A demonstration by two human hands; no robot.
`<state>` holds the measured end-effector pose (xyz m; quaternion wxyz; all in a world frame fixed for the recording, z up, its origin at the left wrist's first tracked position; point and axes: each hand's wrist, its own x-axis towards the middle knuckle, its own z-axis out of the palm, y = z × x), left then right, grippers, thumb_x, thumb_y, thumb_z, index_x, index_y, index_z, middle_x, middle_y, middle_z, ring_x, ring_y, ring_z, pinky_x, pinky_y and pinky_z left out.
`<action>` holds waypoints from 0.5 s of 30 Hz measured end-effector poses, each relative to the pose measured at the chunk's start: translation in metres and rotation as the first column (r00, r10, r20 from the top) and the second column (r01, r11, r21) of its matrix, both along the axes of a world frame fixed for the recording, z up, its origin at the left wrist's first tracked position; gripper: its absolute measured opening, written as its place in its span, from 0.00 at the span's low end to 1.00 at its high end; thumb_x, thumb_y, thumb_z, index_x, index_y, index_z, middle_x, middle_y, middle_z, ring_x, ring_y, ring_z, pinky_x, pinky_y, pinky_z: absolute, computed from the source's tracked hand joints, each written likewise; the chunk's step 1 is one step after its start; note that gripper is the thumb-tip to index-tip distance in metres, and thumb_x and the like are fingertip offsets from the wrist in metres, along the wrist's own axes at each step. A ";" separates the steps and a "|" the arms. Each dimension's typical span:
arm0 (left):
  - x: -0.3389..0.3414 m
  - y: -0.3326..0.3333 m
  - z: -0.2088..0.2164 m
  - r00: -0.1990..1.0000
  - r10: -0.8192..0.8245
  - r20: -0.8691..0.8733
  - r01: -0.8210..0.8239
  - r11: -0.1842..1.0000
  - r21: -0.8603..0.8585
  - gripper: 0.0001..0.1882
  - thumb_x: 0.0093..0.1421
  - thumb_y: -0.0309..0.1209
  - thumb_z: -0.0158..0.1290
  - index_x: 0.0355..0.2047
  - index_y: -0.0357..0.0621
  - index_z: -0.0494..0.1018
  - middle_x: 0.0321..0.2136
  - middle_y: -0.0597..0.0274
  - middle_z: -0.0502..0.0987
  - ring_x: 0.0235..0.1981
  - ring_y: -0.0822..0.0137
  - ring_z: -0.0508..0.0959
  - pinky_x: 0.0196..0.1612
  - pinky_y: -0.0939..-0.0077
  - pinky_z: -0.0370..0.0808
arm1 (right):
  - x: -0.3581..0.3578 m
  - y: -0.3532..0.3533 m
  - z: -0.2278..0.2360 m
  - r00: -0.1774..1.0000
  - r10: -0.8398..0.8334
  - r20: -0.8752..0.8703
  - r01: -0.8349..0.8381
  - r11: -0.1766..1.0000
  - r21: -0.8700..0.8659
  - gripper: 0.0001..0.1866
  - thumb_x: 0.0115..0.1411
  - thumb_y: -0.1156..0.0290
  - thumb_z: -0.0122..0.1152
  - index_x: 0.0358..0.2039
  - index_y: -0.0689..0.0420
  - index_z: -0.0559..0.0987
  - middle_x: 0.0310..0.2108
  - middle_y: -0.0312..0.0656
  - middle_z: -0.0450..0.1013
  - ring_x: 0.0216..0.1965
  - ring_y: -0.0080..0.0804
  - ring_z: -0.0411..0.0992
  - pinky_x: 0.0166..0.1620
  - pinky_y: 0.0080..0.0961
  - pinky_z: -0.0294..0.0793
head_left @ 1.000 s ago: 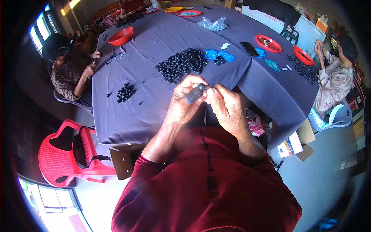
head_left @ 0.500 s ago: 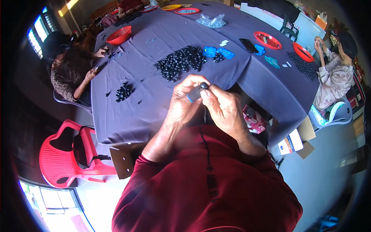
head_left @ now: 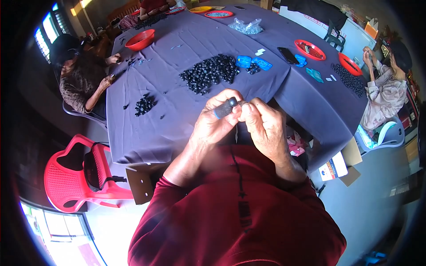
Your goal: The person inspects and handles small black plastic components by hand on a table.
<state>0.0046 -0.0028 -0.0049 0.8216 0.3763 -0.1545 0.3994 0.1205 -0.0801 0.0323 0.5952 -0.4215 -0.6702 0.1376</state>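
Note:
My left hand (head_left: pixel 213 122) grips a small tool with a black handle and a blue band (head_left: pixel 225 108), its tip pointing right. My right hand (head_left: pixel 262 124) is pinched tight against that tip, holding a tiny part that its fingers hide. Both hands meet above the near edge of a table with a purple cloth (head_left: pixel 177 106). A large heap of small black parts (head_left: pixel 208 72) lies on the cloth just beyond my hands, and a smaller black heap (head_left: pixel 144 105) lies to the left.
Blue trays (head_left: pixel 254 63), a black phone (head_left: pixel 288 55) and red bowls (head_left: pixel 310 49) (head_left: pixel 140 40) sit on the table. A person sits at the left side (head_left: pixel 80 80), another at the right (head_left: pixel 386 88). A red plastic chair (head_left: pixel 71 177) stands at lower left.
My hands stayed together in front of my chest. The tool's handle shifted within my left hand and now shows more fully between the fingers.

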 end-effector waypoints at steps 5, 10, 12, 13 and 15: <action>-0.004 -0.001 0.005 0.996 0.081 -0.043 -0.078 0.995 0.054 0.15 0.51 0.27 0.55 0.37 0.34 0.66 0.27 0.63 0.70 0.29 0.76 0.69 0.34 0.83 0.67 | -0.001 0.001 -0.001 1.000 0.015 -0.021 -0.014 1.000 0.026 0.16 0.61 0.65 0.47 0.20 0.61 0.69 0.11 0.33 0.61 0.13 0.15 0.57 0.17 0.17 0.56; -0.004 -0.002 0.006 0.990 0.117 -0.078 -0.115 0.993 0.038 0.13 0.50 0.20 0.54 0.37 0.35 0.67 0.29 0.64 0.71 0.30 0.77 0.71 0.37 0.83 0.68 | 0.002 0.003 -0.006 1.000 -0.011 0.016 0.011 1.000 0.011 0.16 0.61 0.65 0.47 0.21 0.62 0.69 0.12 0.33 0.62 0.14 0.15 0.59 0.17 0.17 0.57; -0.005 -0.002 0.006 0.989 0.122 -0.084 -0.118 0.992 0.048 0.13 0.50 0.19 0.54 0.37 0.35 0.67 0.30 0.64 0.71 0.31 0.77 0.72 0.37 0.84 0.69 | 0.003 0.003 -0.007 0.999 -0.030 0.041 0.031 0.999 -0.011 0.16 0.61 0.65 0.47 0.21 0.62 0.69 0.12 0.33 0.63 0.14 0.15 0.59 0.17 0.17 0.58; -0.005 -0.001 0.005 0.989 0.122 -0.086 -0.119 0.992 0.045 0.13 0.50 0.19 0.54 0.37 0.35 0.67 0.30 0.63 0.71 0.31 0.77 0.72 0.37 0.84 0.69 | 0.003 0.004 -0.008 0.998 -0.037 0.042 0.038 0.999 -0.011 0.16 0.61 0.65 0.47 0.21 0.62 0.69 0.13 0.34 0.63 0.14 0.16 0.59 0.18 0.17 0.58; -0.005 -0.001 0.005 0.988 0.123 -0.088 -0.120 0.992 0.042 0.13 0.50 0.19 0.54 0.36 0.34 0.67 0.30 0.63 0.72 0.32 0.77 0.72 0.38 0.84 0.69 | 0.001 0.005 -0.008 0.998 -0.044 0.042 0.044 0.999 -0.011 0.16 0.61 0.65 0.47 0.21 0.62 0.69 0.13 0.34 0.64 0.14 0.16 0.60 0.18 0.16 0.58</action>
